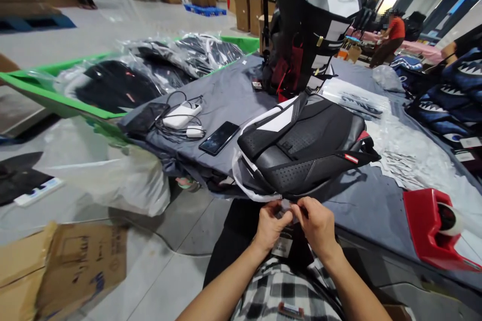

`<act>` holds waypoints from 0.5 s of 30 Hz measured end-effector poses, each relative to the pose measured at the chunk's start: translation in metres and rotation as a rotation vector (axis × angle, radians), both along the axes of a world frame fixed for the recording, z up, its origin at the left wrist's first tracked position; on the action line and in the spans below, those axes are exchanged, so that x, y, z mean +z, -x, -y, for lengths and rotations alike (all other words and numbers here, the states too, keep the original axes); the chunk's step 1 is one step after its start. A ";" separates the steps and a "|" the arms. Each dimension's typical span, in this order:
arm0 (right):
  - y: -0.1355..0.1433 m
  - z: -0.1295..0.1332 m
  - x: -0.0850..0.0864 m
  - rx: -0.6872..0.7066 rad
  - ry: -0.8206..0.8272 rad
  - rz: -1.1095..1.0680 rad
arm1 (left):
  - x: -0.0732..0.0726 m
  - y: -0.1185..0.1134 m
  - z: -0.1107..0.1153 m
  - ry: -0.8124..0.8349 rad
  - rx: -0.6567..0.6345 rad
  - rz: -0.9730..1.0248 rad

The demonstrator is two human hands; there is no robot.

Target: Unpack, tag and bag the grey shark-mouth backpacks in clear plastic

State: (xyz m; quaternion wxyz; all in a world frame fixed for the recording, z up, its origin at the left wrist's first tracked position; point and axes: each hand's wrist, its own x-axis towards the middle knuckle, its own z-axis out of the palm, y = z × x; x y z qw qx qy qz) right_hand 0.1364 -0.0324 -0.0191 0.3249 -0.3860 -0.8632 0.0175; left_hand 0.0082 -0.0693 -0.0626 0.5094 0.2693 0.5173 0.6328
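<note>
A black backpack (320, 125) with perforated padding, white edging and a small red-and-white label lies on the grey cloth-covered table. At its near edge, my left hand (271, 224) and my right hand (316, 223) are close together, fingertips pinched. Between them shows a small, pale, translucent piece (285, 204); what exactly it is I cannot make out. Both hands are closed on it or on the bag's edge right beside it. Below the hands hangs a pale tag (282, 247) on dark material, partly hidden by the fingers.
A phone (219, 138) and a white charger (183, 115) with cables lie left of the backpack. Right stands a red tape dispenser (424, 225). Behind rises a stack of bags (312, 25). A green-edged bin (101, 113) holds plastic-wrapped bags. Another person (395, 30) stands far right.
</note>
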 end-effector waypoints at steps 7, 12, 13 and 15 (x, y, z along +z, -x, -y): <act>0.001 -0.001 -0.001 -0.012 0.004 0.006 | -0.003 0.006 0.007 -0.069 -0.117 0.036; -0.009 -0.001 -0.003 0.015 0.168 -0.048 | -0.011 0.000 0.004 0.021 0.048 0.073; -0.011 -0.001 -0.004 0.029 0.242 -0.077 | -0.013 -0.003 0.003 0.037 0.083 0.088; -0.016 -0.002 -0.007 0.051 0.395 -0.145 | -0.016 -0.007 0.002 0.052 0.129 0.130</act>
